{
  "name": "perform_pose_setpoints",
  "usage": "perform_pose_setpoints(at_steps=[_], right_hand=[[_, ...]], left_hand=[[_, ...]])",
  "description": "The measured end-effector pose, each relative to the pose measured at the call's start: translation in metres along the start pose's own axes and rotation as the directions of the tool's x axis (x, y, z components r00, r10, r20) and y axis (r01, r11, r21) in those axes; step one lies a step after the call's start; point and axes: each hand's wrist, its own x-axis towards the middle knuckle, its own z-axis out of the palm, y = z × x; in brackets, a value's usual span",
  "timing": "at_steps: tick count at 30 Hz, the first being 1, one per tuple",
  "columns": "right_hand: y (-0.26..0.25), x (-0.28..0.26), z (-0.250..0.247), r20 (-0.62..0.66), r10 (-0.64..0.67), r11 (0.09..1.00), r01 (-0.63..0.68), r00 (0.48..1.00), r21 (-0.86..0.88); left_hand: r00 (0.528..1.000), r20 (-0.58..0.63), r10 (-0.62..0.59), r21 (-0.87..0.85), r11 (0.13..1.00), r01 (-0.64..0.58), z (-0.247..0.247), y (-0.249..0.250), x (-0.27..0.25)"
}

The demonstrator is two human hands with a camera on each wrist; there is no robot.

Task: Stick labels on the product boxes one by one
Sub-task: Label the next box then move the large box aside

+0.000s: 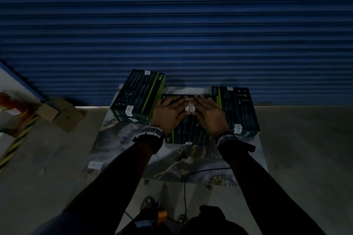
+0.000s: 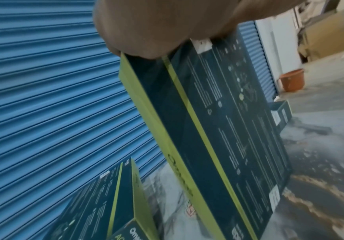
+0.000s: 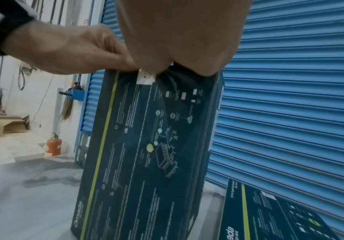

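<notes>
The small white paper label (image 1: 190,108) lies on top of the dark flat cardboard box with a green stripe (image 1: 188,131), in the middle of the marbled mat (image 1: 172,160). It sits right between both hands, its long side pointing away from the person. The left hand (image 1: 170,113) and right hand (image 1: 209,114) rest flat, fingers straight, thumbs touching the label's 2 sides, equally near.

Left hand (image 2: 158,27) atop dark box (image 2: 228,129), white label (image 2: 203,46), blue shutter (image 2: 43,97)
</notes>
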Motion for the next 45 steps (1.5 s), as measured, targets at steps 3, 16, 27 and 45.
perform_pose_setpoints(at_steps=[3, 16, 27, 45], right_hand=[[-0.002, 0.002, 0.002, -0.040, 0.011, 1.000, -0.010, 0.999, 0.022], [-0.001, 0.009, 0.001, -0.003, 0.010, 1.000, -0.010, 1.000, 0.010], [-0.004, 0.008, 0.000, 0.006, 0.087, 0.992, -0.087, 0.996, 0.089], [-0.010, 0.025, -0.028, 0.042, 0.284, 0.933, -0.287, 0.958, 0.218]], left_hand=[[0.999, -0.040, -0.025, -0.015, 1.000, 0.024, -0.004, 0.003, 0.004], [1.000, 0.011, 0.015, 0.064, 0.998, -0.016, 0.005, -0.003, 0.005], [0.999, -0.037, -0.003, -0.038, 0.999, 0.002, 0.005, -0.006, 0.004], [0.952, 0.139, -0.273, -0.385, 0.871, 0.306, 0.000, -0.014, 0.035]])
